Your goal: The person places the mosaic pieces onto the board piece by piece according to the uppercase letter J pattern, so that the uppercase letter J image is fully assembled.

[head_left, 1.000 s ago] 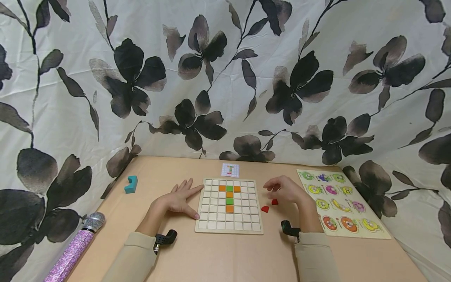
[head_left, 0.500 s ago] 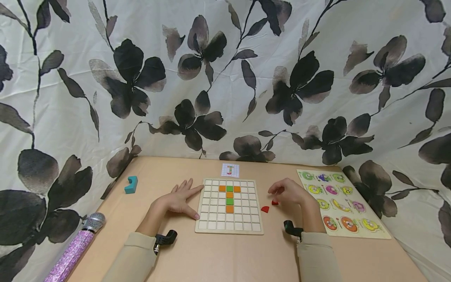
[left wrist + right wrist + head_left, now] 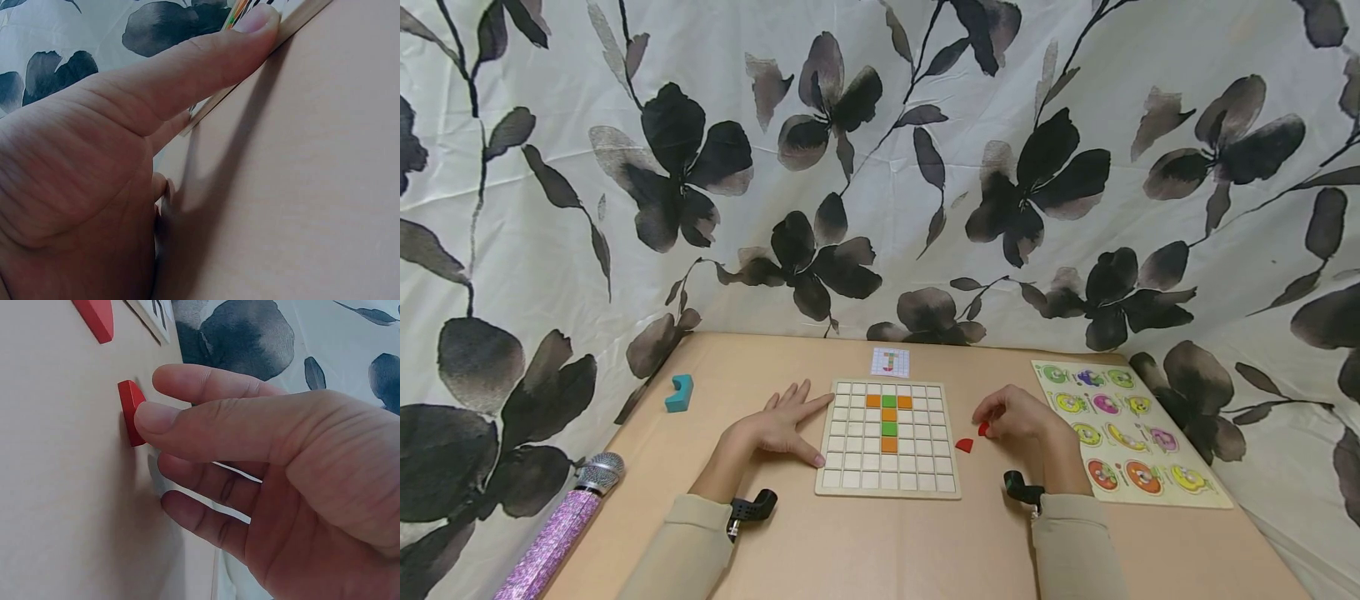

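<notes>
A white gridded board (image 3: 853,479) lies mid-table, with orange and green squares (image 3: 889,414) set in a T shape. My left hand (image 3: 778,425) rests at its left edge, fingers spread and straight. In the left wrist view the thumb (image 3: 253,31) touches the board's rim. Right of the board, my right hand (image 3: 1024,417) pinches a red quarter-round piece (image 3: 982,428) between thumb and forefinger. The right wrist view has the thumb against this red piece (image 3: 130,412), its other fingers loosely bent. A second red piece (image 3: 964,446) lies on the table nearer the board.
Behind the board lies a small pattern card (image 3: 890,362). A fruit-picture sheet (image 3: 1127,433) is at the right, close to my right hand. A teal block (image 3: 679,392) and a glittery microphone (image 3: 561,525) are on the left. A floral cloth (image 3: 925,208) hangs behind the table.
My right hand has moved slightly right and down to the farther red piece and taken hold of it; that piece has turned and shifted a little. The left hand stays put.
</notes>
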Motion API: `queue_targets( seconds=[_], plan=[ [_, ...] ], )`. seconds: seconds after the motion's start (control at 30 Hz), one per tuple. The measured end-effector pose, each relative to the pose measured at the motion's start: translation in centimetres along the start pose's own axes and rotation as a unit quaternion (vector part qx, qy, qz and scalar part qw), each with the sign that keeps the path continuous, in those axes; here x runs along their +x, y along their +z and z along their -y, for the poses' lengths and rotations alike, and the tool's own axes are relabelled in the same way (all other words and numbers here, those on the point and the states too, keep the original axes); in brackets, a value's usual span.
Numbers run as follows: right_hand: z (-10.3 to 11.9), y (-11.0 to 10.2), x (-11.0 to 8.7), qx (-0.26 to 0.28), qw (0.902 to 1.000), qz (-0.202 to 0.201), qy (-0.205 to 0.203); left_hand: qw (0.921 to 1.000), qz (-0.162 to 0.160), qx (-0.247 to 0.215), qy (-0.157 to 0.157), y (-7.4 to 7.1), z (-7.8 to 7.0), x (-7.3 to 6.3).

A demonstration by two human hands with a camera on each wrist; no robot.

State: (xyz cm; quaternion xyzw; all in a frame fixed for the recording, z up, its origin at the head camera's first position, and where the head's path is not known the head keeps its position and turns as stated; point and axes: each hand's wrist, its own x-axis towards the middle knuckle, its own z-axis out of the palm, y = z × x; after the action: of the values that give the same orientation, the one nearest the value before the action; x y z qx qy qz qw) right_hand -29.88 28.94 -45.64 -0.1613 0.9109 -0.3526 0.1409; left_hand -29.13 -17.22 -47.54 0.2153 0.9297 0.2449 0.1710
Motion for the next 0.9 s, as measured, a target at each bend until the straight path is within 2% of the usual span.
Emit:
queue_targets(
  seconds=[0.27,0.6,0.9],
  plan=[
    [0.09,0.13,-0.04,0.011,0.9999,0.0,-0.013,0.9999,0.0,-0.008,0.011,0.01,-0.02,-0.18],
    [-0.18,0.28,0.15,0.0,0.9992,-0.002,-0.04,0.9999,-0.001,-0.001,0.011,-0.13,-0.04,-0.28],
    [0.06,0.37,0.07,-0.005,0.9999,-0.009,-0.006,1.0,0.0,0.0,0.008,-0.03,0.02,-0.12]
  ],
)
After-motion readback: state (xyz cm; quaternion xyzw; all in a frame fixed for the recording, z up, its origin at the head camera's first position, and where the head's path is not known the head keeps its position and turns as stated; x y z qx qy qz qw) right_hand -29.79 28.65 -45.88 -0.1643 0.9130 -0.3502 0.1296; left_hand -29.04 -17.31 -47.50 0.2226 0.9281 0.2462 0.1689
